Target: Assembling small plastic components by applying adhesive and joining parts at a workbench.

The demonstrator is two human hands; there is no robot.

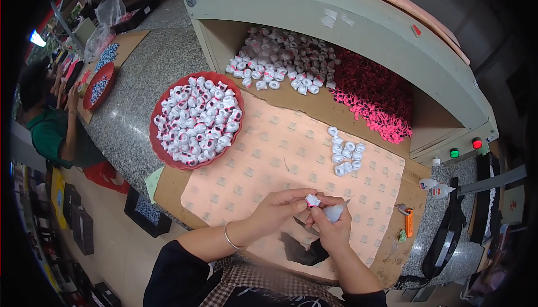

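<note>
Frame centre-bottom: left hand (280, 203) pinches a small white-and-pink cap piece (312, 200) at fingertips, right hand (332, 226) wrapped tight around a white applicator bottle (334, 213) touching it; shallow pinch risks dropping or misaligning the piece.

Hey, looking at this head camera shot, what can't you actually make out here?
- Small white and red piece in the head view: mostly covered by the left hand fingers; shape unclear.
- Pale tool in the right hand: the fist hides its lower end.
- Dark object on the mat's near edge: hidden behind both wrists.
- Pink pieces inside the cabinet: too small to distinguish.
</note>
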